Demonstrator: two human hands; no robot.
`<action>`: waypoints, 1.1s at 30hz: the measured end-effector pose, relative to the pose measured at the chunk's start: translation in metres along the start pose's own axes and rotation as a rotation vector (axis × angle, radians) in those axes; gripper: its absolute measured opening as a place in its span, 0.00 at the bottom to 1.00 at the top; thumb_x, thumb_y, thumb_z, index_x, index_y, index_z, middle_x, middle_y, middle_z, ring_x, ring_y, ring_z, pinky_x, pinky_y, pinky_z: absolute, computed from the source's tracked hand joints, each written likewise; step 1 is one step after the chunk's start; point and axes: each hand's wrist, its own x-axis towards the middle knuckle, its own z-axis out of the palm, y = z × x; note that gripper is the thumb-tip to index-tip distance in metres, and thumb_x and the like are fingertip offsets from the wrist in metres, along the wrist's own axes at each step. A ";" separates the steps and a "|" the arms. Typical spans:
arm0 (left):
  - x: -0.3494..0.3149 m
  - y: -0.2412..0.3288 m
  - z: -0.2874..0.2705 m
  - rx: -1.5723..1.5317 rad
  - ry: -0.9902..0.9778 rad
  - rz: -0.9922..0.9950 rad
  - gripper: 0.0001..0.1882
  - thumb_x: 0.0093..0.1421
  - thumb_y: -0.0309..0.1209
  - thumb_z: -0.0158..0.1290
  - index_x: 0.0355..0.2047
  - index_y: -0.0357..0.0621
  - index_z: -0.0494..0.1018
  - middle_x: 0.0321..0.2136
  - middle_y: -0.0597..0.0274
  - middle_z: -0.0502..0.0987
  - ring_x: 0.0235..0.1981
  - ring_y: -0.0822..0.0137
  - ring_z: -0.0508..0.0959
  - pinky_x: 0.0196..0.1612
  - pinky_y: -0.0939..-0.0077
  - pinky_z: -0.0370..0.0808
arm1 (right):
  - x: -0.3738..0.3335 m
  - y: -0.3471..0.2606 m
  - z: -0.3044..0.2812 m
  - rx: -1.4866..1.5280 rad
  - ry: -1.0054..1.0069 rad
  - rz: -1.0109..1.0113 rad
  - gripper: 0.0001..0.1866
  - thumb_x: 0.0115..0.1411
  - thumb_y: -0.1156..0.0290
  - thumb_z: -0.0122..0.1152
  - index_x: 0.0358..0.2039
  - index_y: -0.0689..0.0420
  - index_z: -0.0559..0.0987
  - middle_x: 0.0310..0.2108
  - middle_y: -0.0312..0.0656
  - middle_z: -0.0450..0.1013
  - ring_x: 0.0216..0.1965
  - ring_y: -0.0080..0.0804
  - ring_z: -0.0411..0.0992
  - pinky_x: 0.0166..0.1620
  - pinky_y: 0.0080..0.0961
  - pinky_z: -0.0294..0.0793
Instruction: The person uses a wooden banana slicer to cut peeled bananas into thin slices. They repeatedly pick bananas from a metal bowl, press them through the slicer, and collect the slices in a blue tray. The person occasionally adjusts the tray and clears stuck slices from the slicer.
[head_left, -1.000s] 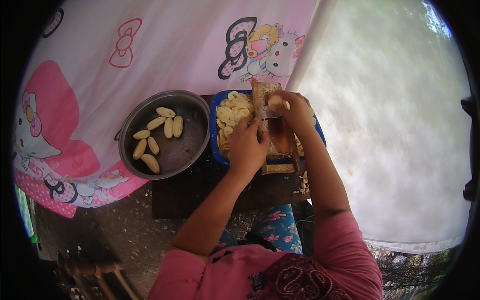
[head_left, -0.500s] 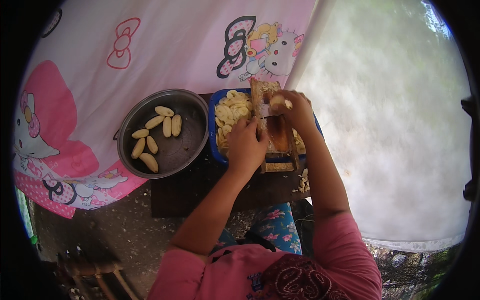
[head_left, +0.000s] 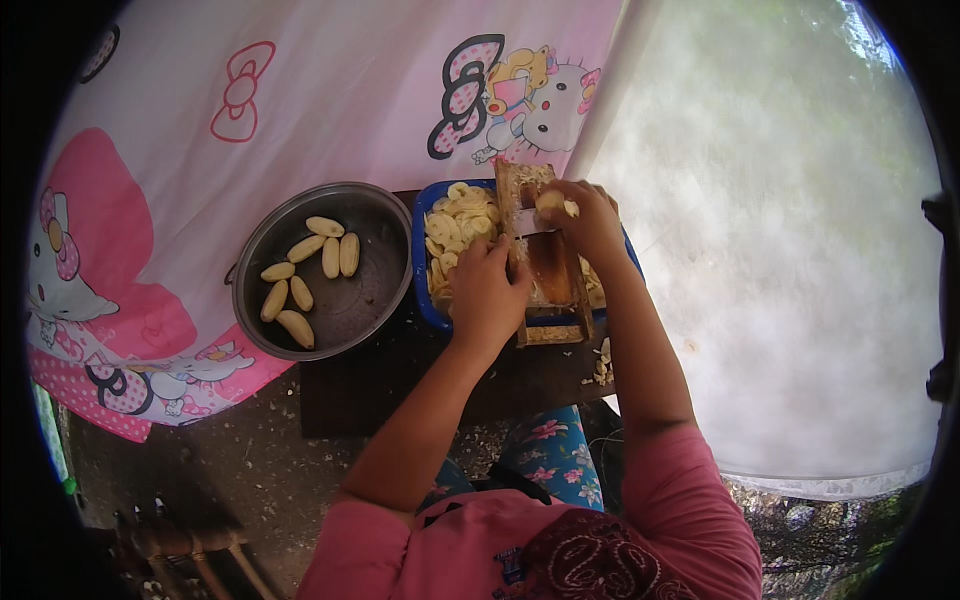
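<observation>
Peeled banana (head_left: pixel 549 203), one: was at the wooden slicer (head_left: pixel 553 275) across the blue tub (head_left: pixel 419 262), the right hand (head_left: pixel 590 217) closed around it. Judged light, slick, firm yet easily bruised; best held high, clear of the blade (head_left: pixel 530 224). Left hand (head_left: pixel 487 290): fingers half bent at slicer's left edge; grip could not be told.

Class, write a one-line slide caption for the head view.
Left hand on slicer, right hand gripping banana at its blade, over blue tub of slices.
</observation>
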 end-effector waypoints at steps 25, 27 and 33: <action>-0.001 -0.004 0.005 0.034 0.016 0.018 0.23 0.56 0.33 0.56 0.50 0.33 0.74 0.38 0.52 0.72 0.46 0.52 0.72 0.49 0.54 0.67 | -0.036 -0.009 -0.013 0.047 -0.017 0.045 0.20 0.51 0.64 0.69 0.47 0.45 0.83 0.44 0.37 0.75 0.53 0.41 0.69 0.58 0.39 0.61; 0.000 -0.003 0.004 0.025 0.005 0.012 0.23 0.56 0.33 0.56 0.50 0.33 0.74 0.38 0.52 0.72 0.46 0.52 0.72 0.49 0.54 0.67 | -0.006 -0.004 -0.001 0.046 0.020 0.059 0.20 0.51 0.65 0.69 0.46 0.46 0.83 0.44 0.38 0.75 0.53 0.41 0.69 0.58 0.39 0.61; 0.000 -0.002 0.002 0.039 0.011 0.011 0.23 0.57 0.33 0.56 0.51 0.34 0.74 0.39 0.52 0.72 0.46 0.52 0.72 0.49 0.54 0.66 | -0.030 -0.005 -0.009 0.027 -0.005 0.023 0.19 0.51 0.65 0.69 0.46 0.46 0.83 0.45 0.38 0.74 0.52 0.42 0.69 0.58 0.39 0.62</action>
